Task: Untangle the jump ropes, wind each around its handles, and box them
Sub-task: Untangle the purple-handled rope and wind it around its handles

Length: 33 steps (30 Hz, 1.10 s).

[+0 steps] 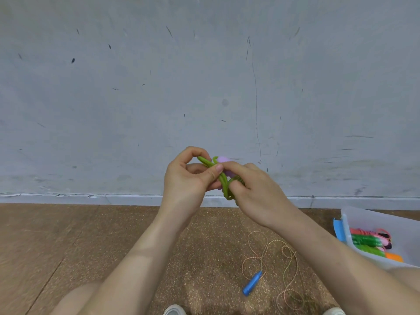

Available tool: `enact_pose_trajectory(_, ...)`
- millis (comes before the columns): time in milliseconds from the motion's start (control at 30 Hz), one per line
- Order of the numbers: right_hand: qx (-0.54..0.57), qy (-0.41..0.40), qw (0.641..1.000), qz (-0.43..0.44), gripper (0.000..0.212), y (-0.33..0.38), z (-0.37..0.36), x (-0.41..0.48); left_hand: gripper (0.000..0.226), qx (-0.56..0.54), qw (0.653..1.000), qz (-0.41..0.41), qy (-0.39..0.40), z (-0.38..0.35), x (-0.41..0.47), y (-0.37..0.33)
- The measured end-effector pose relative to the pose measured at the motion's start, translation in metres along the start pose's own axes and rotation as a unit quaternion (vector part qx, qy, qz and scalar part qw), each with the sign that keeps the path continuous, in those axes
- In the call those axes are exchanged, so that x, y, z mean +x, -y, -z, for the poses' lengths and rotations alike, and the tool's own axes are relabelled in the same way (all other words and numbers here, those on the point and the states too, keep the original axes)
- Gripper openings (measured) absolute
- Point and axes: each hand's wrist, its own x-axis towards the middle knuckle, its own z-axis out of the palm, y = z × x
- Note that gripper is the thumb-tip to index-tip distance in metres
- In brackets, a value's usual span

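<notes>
Held up in front of a scuffed grey wall (pixel 204 76), the left hand (pixel 188 176) pinches a loop of thick green jump rope (pixel 223 179) between thumb and fingers, while the right hand (pixel 254 189) grips the bundle where the rope wraps its lilac plastic handles (pixel 223 159). A thin orange rope (pixel 261 251) with a blue handle (pixel 252 283) lies loose on the brown speckled floor (pixel 113 235). At the right, a clear plastic box (pixel 363 214) holds wound ropes (pixel 368 241).

txt: none legible | labels/brands/nos: none
</notes>
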Motion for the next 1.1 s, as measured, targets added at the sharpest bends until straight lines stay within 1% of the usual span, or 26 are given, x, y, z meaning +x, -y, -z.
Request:
enact_pose_trajectory(67, -0.010, 0.002, 1.000, 0.002, 0.038, 0.001, 0.002, -0.002, 0.019, 0.006, 1.000, -0.005, -0.012, -0.003, -0.001, 0.001)
enact_pose_trajectory(133, -0.057, 0.005, 0.998, 0.022, 0.044, 0.002, 0.004, -0.003, 0.019, 0.020, 1.000, -0.001, -0.015, -0.004, -0.001, 0.002)
enact_pose_trajectory(200, -0.079, 0.004, 0.996, 0.027, 0.041, 0.000, 0.005, -0.002, 0.018, 0.033, 0.999, 0.003, -0.014, -0.004, -0.001, 0.003)
enact_pose_trajectory(233, -0.082, 0.003, 0.996, 0.027, 0.036, -0.002, 0.005, 0.000, 0.016, 0.064, 0.998, -0.010, -0.016, -0.004, 0.000, 0.005)
enact_pose_trajectory(300, -0.090, 0.014, 0.995, 0.032, 0.026, -0.006, 0.006, 0.002, 0.015, 0.181, 0.981, -0.069, -0.034, -0.001, 0.002, 0.005)
enact_pose_trajectory(333, -0.086, 0.026, 0.995, 0.032, 0.024, -0.007, 0.007, 0.002, 0.020, 0.217, 0.971, -0.089, -0.047, 0.001, 0.004, 0.004)
enact_pose_trajectory(367, -0.077, 0.038, 0.996, 0.030, 0.022, -0.007, 0.007, 0.001, 0.025, 0.226, 0.969, -0.089, -0.047, 0.005, 0.008, 0.001)
enact_pose_trajectory(400, -0.070, 0.049, 0.996, 0.026, 0.020, -0.008, 0.007, 0.000, 0.028, 0.212, 0.975, -0.065, -0.023, 0.011, 0.009, -0.003)
enact_pose_trajectory(467, -0.076, 0.061, 0.995, 0.023, 0.020, -0.010, 0.007, 0.000, 0.027, 0.197, 0.977, -0.009, 0.076, 0.020, 0.012, -0.008)
enact_pose_trajectory(500, -0.080, 0.064, 0.995, 0.020, 0.022, -0.012, 0.008, 0.001, 0.031, 0.240, 0.962, -0.018, 0.128, 0.025, 0.012, -0.007)
enact_pose_trajectory(533, -0.079, 0.065, 0.995, 0.019, 0.024, -0.013, 0.011, 0.001, 0.038, 0.311, 0.934, -0.054, 0.167, 0.030, 0.013, -0.006)
enact_pose_trajectory(567, -0.077, 0.064, 0.995, 0.020, 0.025, -0.014, 0.014, 0.002, 0.044, 0.384, 0.898, -0.099, 0.190, 0.033, 0.013, -0.004)
enact_pose_trajectory(633, -0.083, 0.067, 0.994, 0.027, 0.022, -0.017, 0.021, 0.004, 0.045, 0.485, 0.834, -0.181, 0.190, 0.035, 0.012, -0.003)
enact_pose_trajectory(700, -0.093, 0.085, 0.992, 0.033, 0.019, -0.018, 0.027, 0.003, 0.041, 0.551, 0.781, -0.228, 0.186, 0.033, 0.010, -0.004)
enact_pose_trajectory(733, -0.089, 0.094, 0.991, 0.035, 0.019, -0.017, 0.028, 0.002, 0.040, 0.586, 0.755, -0.229, 0.185, 0.031, 0.008, -0.004)
enact_pose_trajectory(767, -0.088, 0.101, 0.990, 0.039, 0.021, -0.015, 0.029, 0.002, 0.038, 0.611, 0.739, -0.220, 0.179, 0.030, 0.007, -0.004)
enact_pose_trajectory(800, -0.090, 0.106, 0.989, 0.045, 0.023, -0.014, 0.028, 0.001, 0.036, 0.625, 0.733, -0.209, 0.169, 0.029, 0.007, -0.003)
enact_pose_trajectory(833, -0.092, 0.111, 0.988, 0.052, 0.024, -0.013, 0.027, 0.001, 0.033, 0.628, 0.736, -0.195, 0.162, 0.027, 0.007, -0.002)
enact_pose_trajectory(900, -0.088, 0.118, 0.987, 0.063, 0.023, -0.011, 0.024, 0.000, 0.026, 0.602, 0.764, -0.178, 0.152, 0.024, 0.006, 0.000)
enact_pose_trajectory(967, -0.079, 0.113, 0.989, 0.062, 0.024, -0.010, 0.025, 0.001, 0.017, 0.542, 0.818, -0.146, 0.125, 0.024, 0.008, 0.001)
enact_pose_trajectory(1033, -0.065, 0.111, 0.990, 0.058, 0.025, -0.009, 0.029, 0.002, 0.011, 0.460, 0.877, -0.094, 0.103, 0.026, 0.009, -0.001)
enact_pose_trajectory(1100, -0.052, 0.127, 0.989, 0.063, 0.022, -0.008, 0.031, 0.002, 0.015, 0.387, 0.915, -0.065, 0.093, 0.024, 0.008, -0.001)
